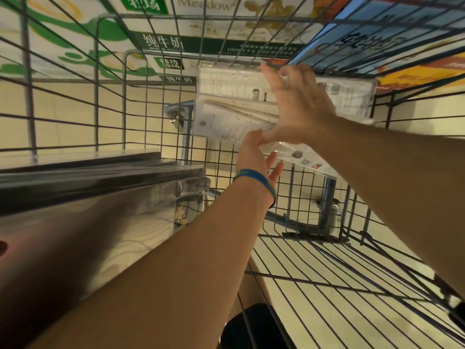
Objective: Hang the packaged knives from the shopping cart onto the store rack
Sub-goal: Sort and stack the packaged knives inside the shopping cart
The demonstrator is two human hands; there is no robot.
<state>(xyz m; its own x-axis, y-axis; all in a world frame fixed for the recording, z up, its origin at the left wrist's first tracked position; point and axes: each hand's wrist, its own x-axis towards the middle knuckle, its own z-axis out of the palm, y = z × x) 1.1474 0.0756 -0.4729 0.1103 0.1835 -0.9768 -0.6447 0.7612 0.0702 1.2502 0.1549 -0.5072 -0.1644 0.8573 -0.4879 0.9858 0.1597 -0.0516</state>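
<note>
Several clear plastic knife packages (226, 107) with white printed cards lie stacked at the far end of the wire shopping cart (141, 117). My right hand (297, 104) reaches over the stack, fingers spread across the top package and thumb under its near edge. My left hand (256, 154), with a blue wristband, sits just below it, fingers straight and touching the near edge of a lower package (302, 157). No store rack is in view.
Milk cartons with green and white print (176, 44) and blue boxes (377, 39) stand beyond the cart's far wall. A dark glossy folded child seat flap (100, 187) fills the cart's left side. Pale floor tiles (327, 311) show through the wire bottom.
</note>
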